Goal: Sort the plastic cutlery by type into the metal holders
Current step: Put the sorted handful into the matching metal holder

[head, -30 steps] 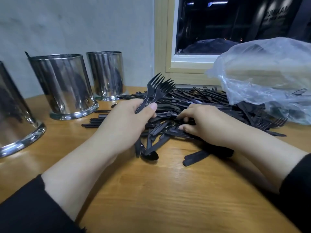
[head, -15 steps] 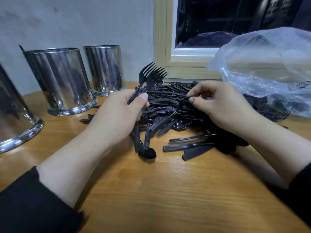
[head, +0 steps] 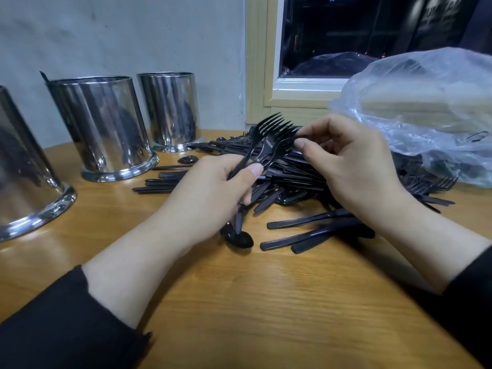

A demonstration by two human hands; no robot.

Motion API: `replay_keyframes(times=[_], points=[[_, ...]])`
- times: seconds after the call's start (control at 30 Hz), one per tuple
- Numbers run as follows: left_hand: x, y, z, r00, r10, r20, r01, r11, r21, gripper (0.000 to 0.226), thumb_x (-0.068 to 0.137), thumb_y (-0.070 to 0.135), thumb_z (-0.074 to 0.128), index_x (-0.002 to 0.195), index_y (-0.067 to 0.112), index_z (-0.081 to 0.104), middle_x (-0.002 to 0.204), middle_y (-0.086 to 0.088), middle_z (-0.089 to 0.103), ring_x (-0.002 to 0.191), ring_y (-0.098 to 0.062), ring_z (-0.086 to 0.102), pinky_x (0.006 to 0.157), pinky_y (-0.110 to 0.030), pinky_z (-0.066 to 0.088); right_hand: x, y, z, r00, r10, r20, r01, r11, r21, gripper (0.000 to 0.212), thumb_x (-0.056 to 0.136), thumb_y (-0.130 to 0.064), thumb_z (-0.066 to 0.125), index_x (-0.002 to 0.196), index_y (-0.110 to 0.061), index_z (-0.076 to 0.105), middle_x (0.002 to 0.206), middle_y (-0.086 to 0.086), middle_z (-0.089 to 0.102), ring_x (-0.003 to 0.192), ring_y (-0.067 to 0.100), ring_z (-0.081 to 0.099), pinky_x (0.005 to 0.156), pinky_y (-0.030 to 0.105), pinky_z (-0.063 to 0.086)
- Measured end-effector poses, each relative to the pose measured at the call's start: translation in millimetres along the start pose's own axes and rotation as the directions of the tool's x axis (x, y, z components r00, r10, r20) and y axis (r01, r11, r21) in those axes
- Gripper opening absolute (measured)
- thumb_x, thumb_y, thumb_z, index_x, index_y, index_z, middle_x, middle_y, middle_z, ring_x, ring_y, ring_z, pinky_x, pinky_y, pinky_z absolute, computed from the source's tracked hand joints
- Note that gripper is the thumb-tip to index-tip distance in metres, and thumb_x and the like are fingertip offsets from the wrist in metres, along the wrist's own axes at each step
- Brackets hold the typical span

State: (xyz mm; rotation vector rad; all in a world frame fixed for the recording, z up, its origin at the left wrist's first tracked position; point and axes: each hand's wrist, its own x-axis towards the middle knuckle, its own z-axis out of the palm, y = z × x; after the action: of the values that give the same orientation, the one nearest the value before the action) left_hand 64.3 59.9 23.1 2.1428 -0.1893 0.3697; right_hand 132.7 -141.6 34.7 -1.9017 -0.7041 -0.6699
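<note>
Wooden bench (head: 239,302): your left hand (head: 213,193) grips light, springy forks (head: 269,139) mid-handle; right hand (head: 351,161) pinches one fork's tines.

Right hand (head: 354,166) has brought another fork (head: 286,145) to the left hand's (head: 213,193) bunch.

Three metal holders stand in a row along the table's (head: 266,302) left side: the nearest holder (head: 24,169) at the left edge, the middle holder (head: 103,126) behind and right of it, the far holder (head: 170,107) by the back edge against the wall. The cutlery pile (head: 292,179) lies right of them, toward the back edge below the window (head: 346,35). A plastic bag (head: 426,107) sits on the pile's right end. A spoon (head: 239,238) and several knives (head: 306,235) lie at the pile's front. The left hand (head: 213,193) and right hand (head: 351,161) meet over the pile, holding forks (head: 269,139) between them.
</note>
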Motion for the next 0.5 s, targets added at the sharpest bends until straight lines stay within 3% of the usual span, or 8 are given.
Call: replay_keyframes(times=[0.07, 0.17, 0.27, 0.4, 0.5], points=[[0, 0, 1, 1.000, 0.004, 0.026, -0.003, 0.999, -0.032, 0.042, 0.101, 0.042, 0.056, 0.077, 0.009, 0.053, 0.058, 0.004, 0.045, 0.048, -0.012, 0.038, 0.056, -0.033, 0.033, -1, -1, 0, 1.000, -0.003, 0.002, 0.003, 1.000, 0.017, 0.013, 0.090, -0.019, 0.075, 0.090, -0.030, 0.069, 0.078, -0.014, 0.069, 0.070, 0.003, 0.060, 0.069, 0.016, 0.048], [1, 0, 0, 1.000, -0.014, 0.028, 0.015, 0.999, -0.030, 0.037, 0.100, 0.042, 0.059, 0.086, 0.007, 0.058, 0.057, 0.011, 0.043, 0.047, -0.008, 0.036, 0.055, -0.032, 0.031, -2, -1, 2, 1.000, -0.006, 0.016, 0.006, 0.999, 0.043, 0.010, 0.090, -0.022, 0.076, 0.092, -0.029, 0.069, 0.081, -0.013, 0.070, 0.076, 0.010, 0.064, 0.072, 0.022, 0.052], [2, -2, -2, 0.997, -0.072, -0.011, 0.070, 0.993, -0.093, 0.037, 0.101, 0.041, 0.059, 0.085, 0.007, 0.056, 0.057, 0.010, 0.043, 0.045, -0.008, 0.035, 0.049, -0.029, 0.032, 0, 2, 1, 0.997, 0.009, 0.073, -0.009, 1.000, 0.009, 0.008, 0.090, -0.032, 0.074, 0.096, -0.029, 0.069, 0.082, -0.013, 0.069, 0.075, 0.003, 0.061, 0.071, 0.017, 0.048], [4, -4, -8, 0.975, -0.149, -0.162, 0.105, 0.961, -0.256, 0.029, 0.102, 0.036, 0.059, 0.081, 0.019, 0.051, 0.067, -0.001, 0.049, 0.041, -0.007, 0.033, 0.041, -0.020, 0.029, 2, 10, -9, 0.919, 0.129, 0.372, 0.011, 0.936, -0.353, 0.013, 0.090, -0.044, 0.069, 0.096, -0.032, 0.068, 0.077, -0.017, 0.065, 0.071, 0.001, 0.060, 0.062, 0.014, 0.042], [5, -7, -13, 0.962, -0.154, -0.228, 0.096, 0.965, -0.246, 0.034, 0.099, 0.041, 0.062, 0.086, 0.013, 0.050, 0.056, 0.006, 0.039, 0.039, -0.006, 0.030, 0.047, -0.027, 0.025, 1, 11, -12, 0.851, 0.228, 0.473, 0.069, 0.844, -0.532, 0.017, 0.091, -0.048, 0.067, 0.099, -0.033, 0.067, 0.075, -0.017, 0.063, 0.067, 0.000, 0.059, 0.056, 0.012, 0.039]])
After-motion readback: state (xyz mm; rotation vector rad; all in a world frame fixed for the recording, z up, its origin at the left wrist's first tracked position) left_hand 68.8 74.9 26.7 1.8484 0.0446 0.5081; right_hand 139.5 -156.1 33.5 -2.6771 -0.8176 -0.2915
